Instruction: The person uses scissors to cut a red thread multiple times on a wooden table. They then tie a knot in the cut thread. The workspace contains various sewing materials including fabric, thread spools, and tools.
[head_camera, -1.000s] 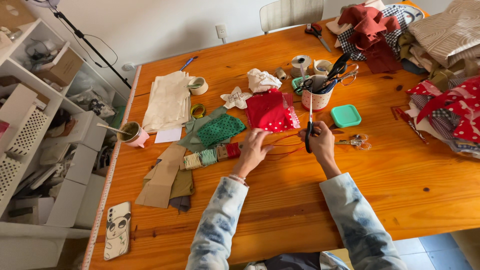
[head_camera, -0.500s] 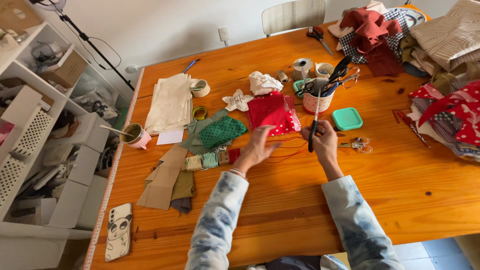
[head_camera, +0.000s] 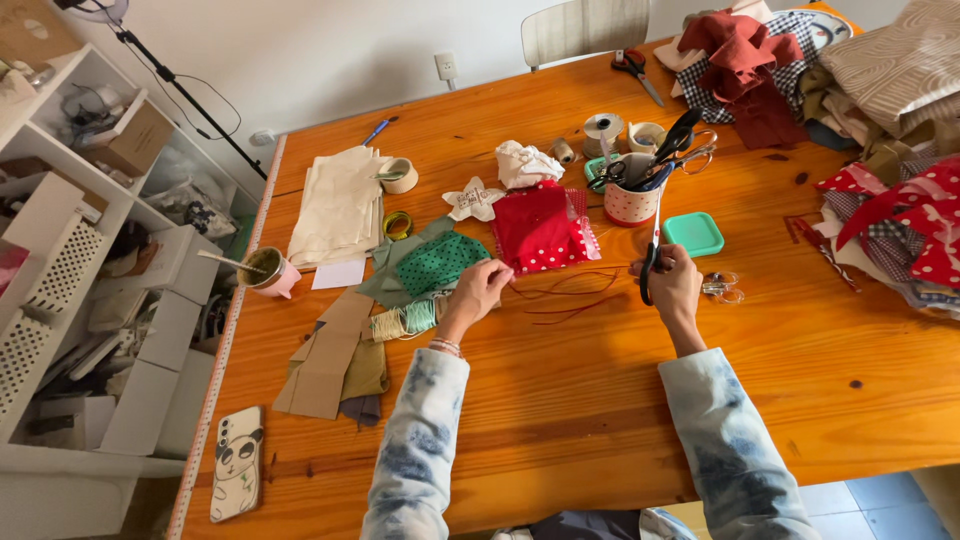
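Spanning most of the view, the orange-brown wooden table (head_camera: 560, 420) has visible grain and stands beside a white shelving unit (head_camera: 70, 300) and a white wall. Just beside the red polka-dot fabric (head_camera: 538, 228), the left hand (head_camera: 478, 290) pinches thin dark red cord (head_camera: 565, 290), fingers nearly closed. Right of that fabric, the right hand (head_camera: 676, 283) grips upright black-handled scissors (head_camera: 652, 245) in a closed fist, below the spotted ceramic cup (head_camera: 630, 203).

The right hand (head_camera: 678, 283) grips black-handled scissors (head_camera: 652, 250) upright over the desk (head_camera: 600, 400); the left hand (head_camera: 480, 290) pinches a dark red cord (head_camera: 565, 295) beside red dotted fabric (head_camera: 540, 228).
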